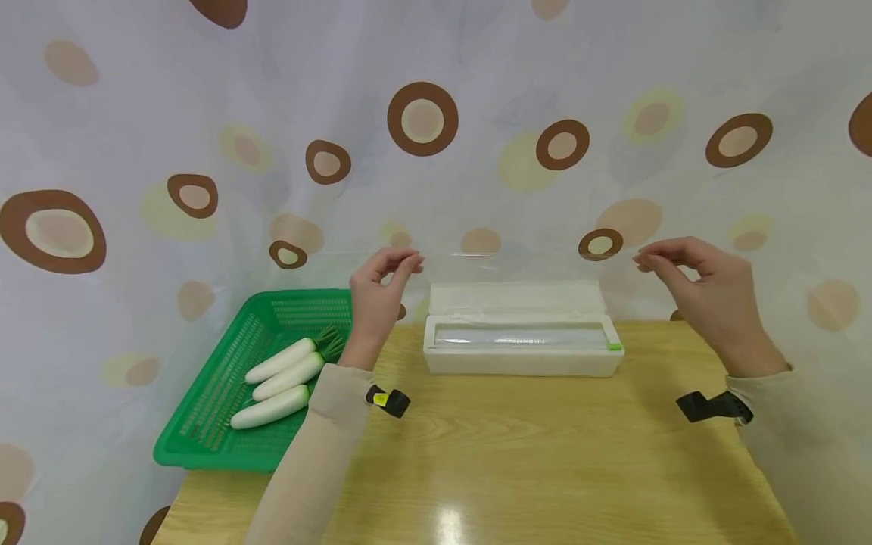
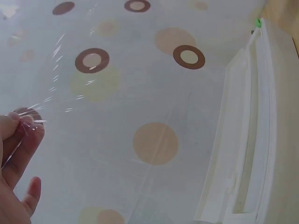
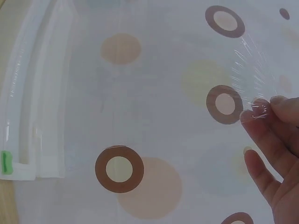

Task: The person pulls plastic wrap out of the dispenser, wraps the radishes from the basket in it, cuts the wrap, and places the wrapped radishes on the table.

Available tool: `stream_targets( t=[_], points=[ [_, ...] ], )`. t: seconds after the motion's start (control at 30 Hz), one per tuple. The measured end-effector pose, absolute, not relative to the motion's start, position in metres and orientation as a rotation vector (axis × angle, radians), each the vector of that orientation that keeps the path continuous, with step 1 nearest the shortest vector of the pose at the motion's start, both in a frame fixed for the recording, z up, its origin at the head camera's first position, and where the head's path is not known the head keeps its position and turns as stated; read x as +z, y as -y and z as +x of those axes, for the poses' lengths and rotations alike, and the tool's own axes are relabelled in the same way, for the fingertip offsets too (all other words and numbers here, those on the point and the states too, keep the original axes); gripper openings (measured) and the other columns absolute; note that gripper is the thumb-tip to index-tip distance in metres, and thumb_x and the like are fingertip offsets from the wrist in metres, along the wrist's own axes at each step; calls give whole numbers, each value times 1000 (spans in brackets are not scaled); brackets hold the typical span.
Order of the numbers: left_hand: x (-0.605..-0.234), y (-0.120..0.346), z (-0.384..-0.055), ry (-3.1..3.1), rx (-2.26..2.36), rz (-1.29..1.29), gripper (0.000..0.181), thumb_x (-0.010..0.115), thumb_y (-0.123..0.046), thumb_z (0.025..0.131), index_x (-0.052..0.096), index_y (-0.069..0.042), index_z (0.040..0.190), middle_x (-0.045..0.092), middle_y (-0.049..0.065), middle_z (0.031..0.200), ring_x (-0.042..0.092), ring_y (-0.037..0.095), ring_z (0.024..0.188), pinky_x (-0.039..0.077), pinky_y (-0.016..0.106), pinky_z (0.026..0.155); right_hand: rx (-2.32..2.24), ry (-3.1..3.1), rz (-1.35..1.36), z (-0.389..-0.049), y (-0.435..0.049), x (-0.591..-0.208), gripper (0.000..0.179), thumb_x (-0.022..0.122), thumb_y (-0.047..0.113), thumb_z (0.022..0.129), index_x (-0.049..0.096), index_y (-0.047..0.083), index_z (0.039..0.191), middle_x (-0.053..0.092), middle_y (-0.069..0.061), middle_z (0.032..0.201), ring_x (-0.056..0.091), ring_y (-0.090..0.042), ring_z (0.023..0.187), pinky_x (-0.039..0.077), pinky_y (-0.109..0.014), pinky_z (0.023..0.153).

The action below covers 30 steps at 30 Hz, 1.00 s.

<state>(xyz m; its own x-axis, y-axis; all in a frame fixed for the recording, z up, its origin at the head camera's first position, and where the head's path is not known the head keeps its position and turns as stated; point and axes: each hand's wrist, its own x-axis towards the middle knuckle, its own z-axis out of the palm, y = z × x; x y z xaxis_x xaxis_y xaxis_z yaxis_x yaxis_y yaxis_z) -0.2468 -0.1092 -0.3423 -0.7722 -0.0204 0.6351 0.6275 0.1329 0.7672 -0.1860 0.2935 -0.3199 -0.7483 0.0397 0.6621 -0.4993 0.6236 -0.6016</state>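
Note:
A thin clear sheet of cling film (image 1: 470,255) is stretched between my two raised hands, its top edge running almost level. My left hand (image 1: 381,299) pinches one corner between thumb and fingertips; in the left wrist view the film (image 2: 57,58) creases toward that pinch. Likewise, my right hand (image 1: 715,303) pinches the opposite corner, and gathered film (image 3: 259,110) shows at its fingertips in the right wrist view. Below and between the hands stands a white cling film dispenser box (image 1: 524,363), its lid (image 1: 518,297) raised at the back.
At the left, a green plastic basket (image 1: 225,459) holds 3 white radishes (image 1: 289,376) with green stems. A green slider (image 1: 615,347) sits at the box's right end. Behind the wooden table (image 1: 531,454) hangs a patterned curtain (image 1: 477,197).

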Motion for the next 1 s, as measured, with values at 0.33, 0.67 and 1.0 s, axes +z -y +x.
stream_targets(
  t=[0.33, 0.67, 1.0],
  points=[
    [-341, 110, -228, 1867, -1762, -638, 18, 70, -13, 101, 75, 2, 111, 74, 23, 97, 56, 11, 65, 36, 21, 46, 1186, 2253, 443, -165, -302, -320, 15, 70, -3, 97, 76, 1, 110, 75, 18, 99, 68, 1, 91, 54, -14, 59],
    [-335, 110, -223, 1874, -1719, -671, 16, 69, -11, 102, 75, 1, 111, 75, 11, 96, 52, 13, 52, 37, 23, 45, 1035, 2211, 483, -164, -305, -314, 17, 72, -4, 95, 79, 5, 108, 74, 21, 98, 66, 7, 91, 49, -7, 71],
    [-338, 119, -203, 1900, -1698, -682, 14, 70, -5, 99, 76, 4, 108, 76, 14, 94, 66, 11, 76, 54, 25, 68, 1179, 2319, 478, -147, -306, -309, 16, 69, -5, 97, 76, 2, 110, 76, 14, 100, 67, 1, 92, 50, -9, 79]
  ],
)
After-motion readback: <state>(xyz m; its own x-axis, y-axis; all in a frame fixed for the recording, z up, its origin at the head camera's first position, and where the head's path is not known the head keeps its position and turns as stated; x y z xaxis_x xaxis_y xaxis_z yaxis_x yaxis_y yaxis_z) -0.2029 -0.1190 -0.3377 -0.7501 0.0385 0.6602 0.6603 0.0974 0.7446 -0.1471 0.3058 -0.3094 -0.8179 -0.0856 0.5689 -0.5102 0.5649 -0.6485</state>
